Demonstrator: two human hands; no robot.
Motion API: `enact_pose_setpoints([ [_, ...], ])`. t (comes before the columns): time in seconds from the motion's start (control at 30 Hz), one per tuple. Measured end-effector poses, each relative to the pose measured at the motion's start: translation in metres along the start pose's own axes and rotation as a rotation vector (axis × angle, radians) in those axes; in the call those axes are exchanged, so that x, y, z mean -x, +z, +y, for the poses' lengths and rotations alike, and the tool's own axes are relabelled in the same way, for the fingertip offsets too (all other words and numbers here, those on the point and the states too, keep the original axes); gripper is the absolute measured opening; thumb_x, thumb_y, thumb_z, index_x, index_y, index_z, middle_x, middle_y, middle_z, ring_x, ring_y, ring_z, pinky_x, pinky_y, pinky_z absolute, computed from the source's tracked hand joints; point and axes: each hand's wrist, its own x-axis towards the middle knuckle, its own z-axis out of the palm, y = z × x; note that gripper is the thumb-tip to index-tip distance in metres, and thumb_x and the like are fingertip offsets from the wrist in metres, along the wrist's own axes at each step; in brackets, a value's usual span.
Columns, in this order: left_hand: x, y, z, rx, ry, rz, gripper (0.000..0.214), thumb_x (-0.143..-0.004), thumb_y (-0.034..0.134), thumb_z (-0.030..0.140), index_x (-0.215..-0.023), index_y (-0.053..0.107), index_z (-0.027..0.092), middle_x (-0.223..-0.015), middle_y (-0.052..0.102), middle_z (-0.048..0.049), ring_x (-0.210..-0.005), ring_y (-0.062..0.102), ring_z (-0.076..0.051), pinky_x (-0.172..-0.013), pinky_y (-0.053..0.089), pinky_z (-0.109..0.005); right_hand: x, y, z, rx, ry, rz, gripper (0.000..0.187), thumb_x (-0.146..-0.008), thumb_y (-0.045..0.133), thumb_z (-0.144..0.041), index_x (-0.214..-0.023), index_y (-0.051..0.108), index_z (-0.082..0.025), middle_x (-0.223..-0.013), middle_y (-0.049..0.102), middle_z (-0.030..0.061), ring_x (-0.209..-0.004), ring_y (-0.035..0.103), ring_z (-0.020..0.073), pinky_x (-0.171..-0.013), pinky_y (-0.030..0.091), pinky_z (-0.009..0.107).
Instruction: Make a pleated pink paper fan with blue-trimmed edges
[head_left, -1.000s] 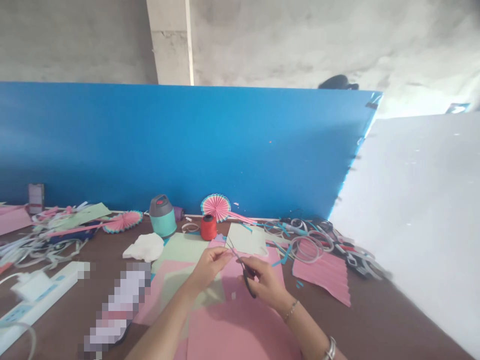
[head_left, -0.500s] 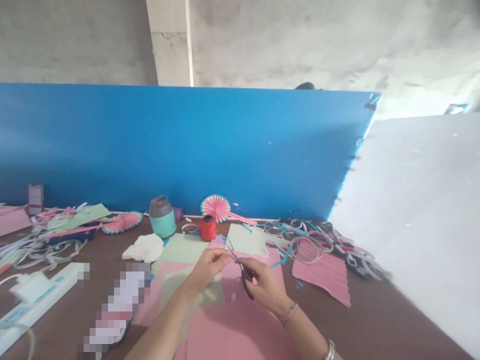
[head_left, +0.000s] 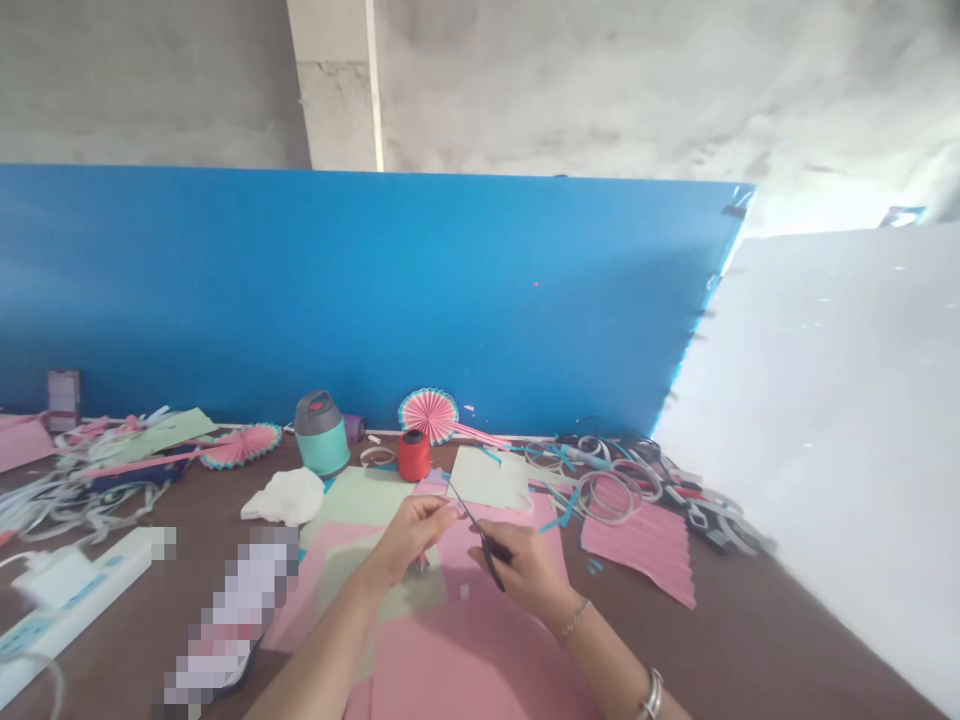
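My right hand (head_left: 521, 565) holds a pair of scissors (head_left: 493, 562) with dark handles, its thin blades pointing up and left and lying together. The blade tips are beside the fingertips of my left hand (head_left: 414, 535). That hand is closed in a pinch on a small piece of pink paper (head_left: 422, 562), mostly hidden by the fingers. Beneath both hands lie pink paper sheets (head_left: 480, 660) and pale green sheets (head_left: 360, 495). A small white scrap (head_left: 464, 591) rests on the pink paper between my wrists.
Behind my hands stand a red thread spool (head_left: 413, 456), a pink pleated paper fan (head_left: 428, 414) and a teal jar (head_left: 322, 440). Crumpled white tissue (head_left: 285, 497), a blurred-out phone (head_left: 232, 620) and a power strip (head_left: 82, 600) lie left. Cords (head_left: 611, 498) and pleated pink paper (head_left: 645, 550) lie right.
The scissor blades have come together from a slightly parted position. A bit of pink now shows below my left fingers. Both hands stay in nearly the same place.
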Motion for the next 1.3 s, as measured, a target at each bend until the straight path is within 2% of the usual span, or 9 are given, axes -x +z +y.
enact_pose_setpoints([
  [0.1, -0.002, -0.003, -0.003, 0.142, 0.013, 0.006, 0.037, -0.073, 0.063, 0.049, -0.075, 0.063, 0.012, -0.042, 0.023, 0.0111, -0.041, 0.013, -0.004, -0.041, 0.009, -0.020, -0.003, 0.001, 0.007, -0.026, 0.131, 0.088, 0.031, -0.078, 0.055, -0.039, -0.098, 0.061, -0.015, -0.054, 0.050, -0.0035, -0.048, 0.041, 0.0104, -0.047, 0.033, 0.021],
  [0.23, -0.004, -0.005, -0.008, 0.452, -0.002, 0.014, 0.035, -0.075, 0.062, 0.045, -0.082, 0.062, 0.011, -0.044, 0.026, 0.0108, -0.040, 0.015, -0.004, -0.041, 0.016, -0.019, -0.008, -0.014, 0.027, 0.230, 0.366, 0.274, 0.029, -0.074, 0.057, -0.030, -0.100, 0.054, -0.016, -0.052, 0.052, -0.0045, -0.049, 0.048, 0.0141, -0.049, 0.034, 0.022],
  [0.37, -0.005, -0.003, -0.012, 0.725, -0.061, -0.080, 0.036, -0.082, 0.053, 0.045, -0.087, 0.061, 0.010, -0.048, 0.031, 0.0085, -0.039, 0.021, -0.004, -0.042, 0.022, -0.018, -0.009, -0.032, 0.043, 0.511, 0.552, 0.247, 0.013, -0.075, 0.053, -0.021, -0.087, 0.056, -0.018, -0.066, 0.063, 0.0025, -0.061, 0.058, 0.0171, -0.055, 0.034, 0.023],
  [0.5, -0.005, 0.001, -0.016, 0.870, -0.043, -0.140, 0.041, -0.081, 0.055, 0.047, -0.093, 0.061, 0.008, -0.052, 0.036, 0.0069, -0.041, 0.026, -0.003, -0.043, 0.025, -0.018, -0.008, -0.036, 0.045, 0.753, 0.577, 0.178, 0.009, -0.075, 0.053, -0.023, -0.078, 0.060, -0.017, -0.087, 0.065, 0.0115, -0.081, 0.060, 0.0220, -0.061, 0.035, 0.026],
  [0.73, -0.007, 0.008, -0.018, 0.956, -0.042, -0.052, 0.023, -0.078, 0.064, 0.026, -0.095, 0.059, 0.011, -0.062, 0.042, 0.0051, -0.048, 0.035, -0.003, -0.050, 0.033, -0.017, -0.007, -0.040, 0.055, 0.523, 0.706, 0.163, 0.032, -0.070, 0.059, -0.026, -0.099, 0.059, -0.015, -0.076, 0.067, 0.0070, -0.074, 0.063, 0.0209, -0.059, 0.038, 0.025],
  [0.83, -0.008, 0.010, -0.019, 0.942, -0.056, 0.014, 0.021, -0.076, 0.066, 0.021, -0.094, 0.059, 0.013, -0.064, 0.044, 0.0048, -0.049, 0.038, -0.003, -0.051, 0.034, -0.018, -0.007, -0.039, 0.053, 0.445, 0.648, 0.219, 0.042, -0.069, 0.057, -0.025, -0.110, 0.055, -0.012, -0.074, 0.067, 0.0059, -0.072, 0.062, 0.0209, -0.060, 0.040, 0.026],
  [0.93, -0.008, 0.014, -0.020, 0.923, -0.056, 0.065, 0.023, -0.074, 0.068, 0.021, -0.094, 0.058, 0.015, -0.067, 0.048, 0.0043, -0.050, 0.040, -0.003, -0.052, 0.036, -0.018, -0.006, -0.027, 0.037, 0.359, 0.411, 0.296, 0.032, -0.079, 0.046, -0.031, -0.101, 0.061, -0.013, -0.087, 0.067, 0.0092, -0.078, 0.061, 0.0209, -0.065, 0.042, 0.028],
  [1.07, -0.009, 0.022, -0.023, 0.896, -0.017, 0.140, 0.024, -0.073, 0.070, 0.024, -0.093, 0.057, 0.017, -0.067, 0.051, 0.0041, -0.053, 0.045, -0.005, -0.055, 0.039, -0.020, -0.002, 0.001, 0.006, 0.089, 0.248, 0.097, 0.038, -0.084, 0.042, -0.041, -0.102, 0.065, -0.015, -0.095, 0.068, 0.0095, -0.079, 0.061, 0.0193, -0.066, 0.044, 0.027],
  [1.3, -0.012, 0.032, -0.028, 0.896, 0.002, 0.327, 0.031, -0.063, 0.078, 0.026, -0.084, 0.058, 0.017, -0.069, 0.057, 0.0022, -0.063, 0.055, -0.009, -0.067, 0.045, -0.023, 0.008, 0.033, -0.013, 0.467, 0.125, 0.075, 0.038, -0.072, 0.060, -0.034, -0.104, 0.062, -0.014, -0.091, 0.068, 0.0100, -0.083, 0.059, 0.0233, -0.074, 0.039, 0.030],
])
